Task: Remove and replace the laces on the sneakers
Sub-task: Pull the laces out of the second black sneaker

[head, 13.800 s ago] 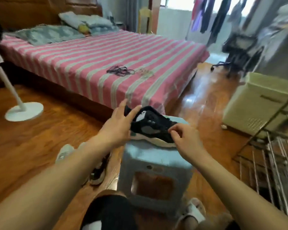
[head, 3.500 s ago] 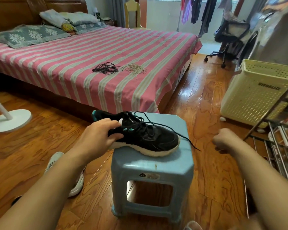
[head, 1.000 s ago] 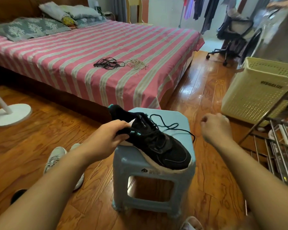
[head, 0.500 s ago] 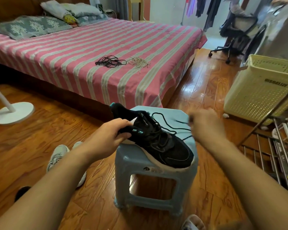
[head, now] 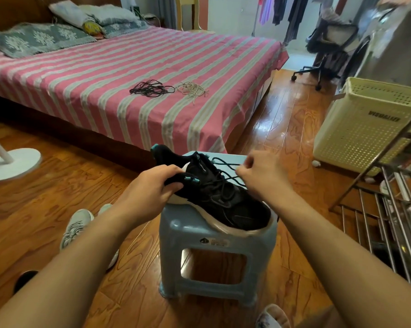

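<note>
A black sneaker with a white sole lies on a light blue plastic stool, toe towards me and to the right. My left hand grips its heel and collar. My right hand pinches the loosened black lace beside the tongue. On the pink striped bed lie a bundle of black laces and a bundle of beige laces. A grey-white sneaker sits on the floor to the left of the stool.
A white fan base stands on the wooden floor at the left. A cream laundry basket and a metal rack are on the right. An office chair is at the back. A slipper shows at the bottom.
My right hand has moved left from beside the stool onto the sneaker and taken hold of the loose lace. My left hand keeps its grip on the heel.
</note>
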